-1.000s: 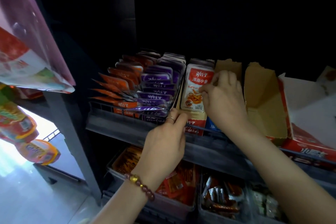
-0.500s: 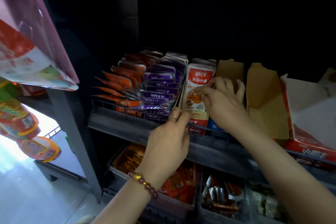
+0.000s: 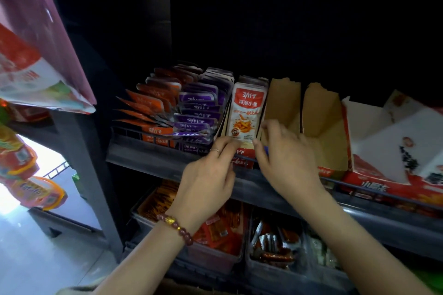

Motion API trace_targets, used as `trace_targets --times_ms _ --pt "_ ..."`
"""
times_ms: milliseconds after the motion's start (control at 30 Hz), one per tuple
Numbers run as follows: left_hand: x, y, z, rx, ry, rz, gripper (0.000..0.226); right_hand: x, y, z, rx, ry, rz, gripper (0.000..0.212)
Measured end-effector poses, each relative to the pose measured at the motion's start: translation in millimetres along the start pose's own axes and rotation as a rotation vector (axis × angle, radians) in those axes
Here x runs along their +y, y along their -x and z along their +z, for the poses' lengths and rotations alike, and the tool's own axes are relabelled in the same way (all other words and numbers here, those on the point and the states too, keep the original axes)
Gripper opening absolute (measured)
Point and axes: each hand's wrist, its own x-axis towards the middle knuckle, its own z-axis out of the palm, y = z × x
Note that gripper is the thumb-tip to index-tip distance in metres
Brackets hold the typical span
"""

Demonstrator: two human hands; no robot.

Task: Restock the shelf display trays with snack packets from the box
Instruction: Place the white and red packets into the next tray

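Note:
A row of red-and-white snack packets (image 3: pixel 247 112) stands upright in a narrow cardboard display tray (image 3: pixel 242 159) on the upper shelf. My left hand (image 3: pixel 208 175), with a ring and a bead bracelet, pinches the tray's front left corner just below the front packet. My right hand (image 3: pixel 285 153) grips the tray's front right corner, thumb at the packet's lower edge. Purple packets (image 3: pixel 199 112) and orange packets (image 3: pixel 153 105) fill the trays to the left.
Two brown cardboard trays (image 3: pixel 321 124) with nothing visible inside stand right of the hands, then a red-and-white carton (image 3: pixel 393 146). The shelf edge (image 3: pixel 148 160) runs below. Lower bins (image 3: pixel 215 230) hold red snacks. Hanging bags (image 3: pixel 36 74) crowd the left.
My right hand has slid down from the top of the front packet to the tray's front right corner. My left hand stays at the front left corner.

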Motion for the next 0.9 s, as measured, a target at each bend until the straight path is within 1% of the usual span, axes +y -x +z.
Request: trace_targets --times_ms 100,167,233,333,400,433,500,600,667,733,800,867,900 --pt "2.6 10.0 1.4 0.006 -0.040 0.038 0.058 0.5 14.9 0.5 -0.104 -0.150 0.012 0.028" --pt "3.0 20.5 3.1 -0.004 -0.076 0.039 0.067 -3.8 24.7 -2.4 -0.090 -0.156 -0.069 0.035" --pt "3.5 30.8 0.2 -0.023 -0.100 0.054 0.069 -8.4 31.5 -5.3 -0.074 -0.144 -0.116 0.046" --pt "6.2 48.6 -10.2 -0.032 -0.109 0.098 0.052 -11.2 34.9 -8.2 -0.018 -0.046 -0.147 0.052" --pt "7.6 64.7 -17.8 -0.038 -0.114 0.139 0.038 -13.6 39.1 -15.0 0.061 -0.005 -0.186 0.048" --pt "7.1 74.0 -21.1 -0.053 -0.115 0.163 0.032 -14.6 43.5 -18.8 0.080 -0.028 -0.227 0.044" --pt "5.0 99.5 -23.3 -0.138 -0.109 0.225 0.026 -18.0 63.2 -23.4 0.027 -0.139 -0.337 0.035" --pt "-10.4 154.7 -11.4 -0.358 -0.122 0.321 0.025 -22.5 120.6 -7.7 -0.174 -0.251 -0.465 0.023" --pt "-25.0 204.0 0.8 -0.573 -0.074 0.296 0.022 -21.4 177.7 19.9 -0.368 -0.267 -0.437 0.022" --pt "-39.2 253.3 10.8 -0.785 -0.069 0.232 0.023 -19.3 238.5 49.2 -0.635 -0.310 -0.313 0.021" --pt "-48.4 292.5 15.8 -0.989 -0.126 0.177 0.030 -16.8 292.8 75.8 -0.875 -0.349 -0.118 0.019" --pt "-56.1 320.3 17.3 -1.103 -0.185 0.128 0.027 -18.4 337.2 100.7 -1.073 -0.362 0.070 0.018" --pt "-58.8 329.5 17.0 -1.108 -0.194 0.110 0.024 -21.5 355.3 111.9 -1.168 -0.376 0.140 0.018"
